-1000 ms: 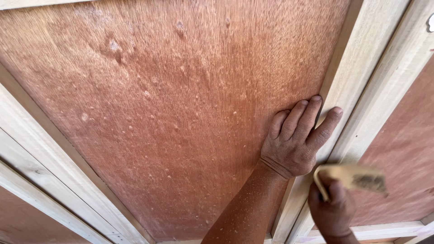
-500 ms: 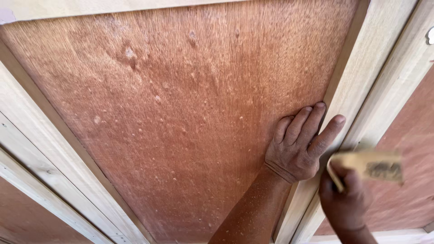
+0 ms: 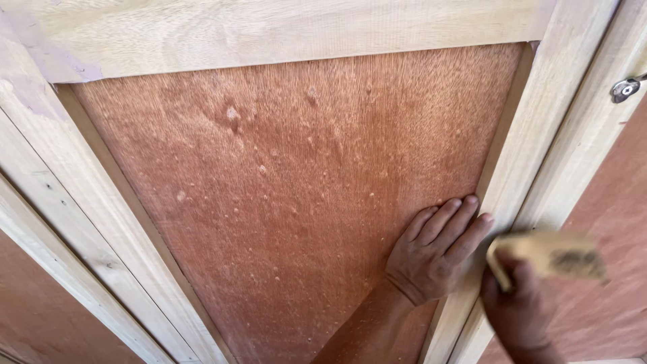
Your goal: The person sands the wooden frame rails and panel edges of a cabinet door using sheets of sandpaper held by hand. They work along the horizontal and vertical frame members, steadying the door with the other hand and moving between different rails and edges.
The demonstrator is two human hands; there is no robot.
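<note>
Along the left edge a pale, bare-wood frame rail (image 3: 87, 222) runs diagonally down toward the bottom, with a second parallel pale strip (image 3: 40, 263) just outside it and a sliver of another reddish panel (image 3: 34, 323) in the bottom left corner. Across the top lies a broad pale wooden crosspiece (image 3: 269, 30), smeared with a greyish-purple patch at its left end. Inside this frame sits the large reddish-brown plywood panel (image 3: 290, 189), its fine grain running top to bottom and its face dotted with small raised pale bumps.

Near the panel's lower right corner the left hand (image 3: 435, 253) lies palm-down and flat on the plywood, fingers stretched out and close together, fingertips touching the pale wooden upright (image 3: 532, 141) that bounds the panel's right edge; it grips nothing. Just right of it, over that upright's lower part, the right hand (image 3: 519, 310) is closed around a folded piece of tan sandpaper (image 3: 549, 255), thumb and fingers pinching its left end; both are blurred, so whether the paper touches the wood cannot be told. Beyond the upright another reddish panel (image 3: 606, 229) shows, and a small silvery metal fitting (image 3: 625, 87) sits at the right edge near the top.
</note>
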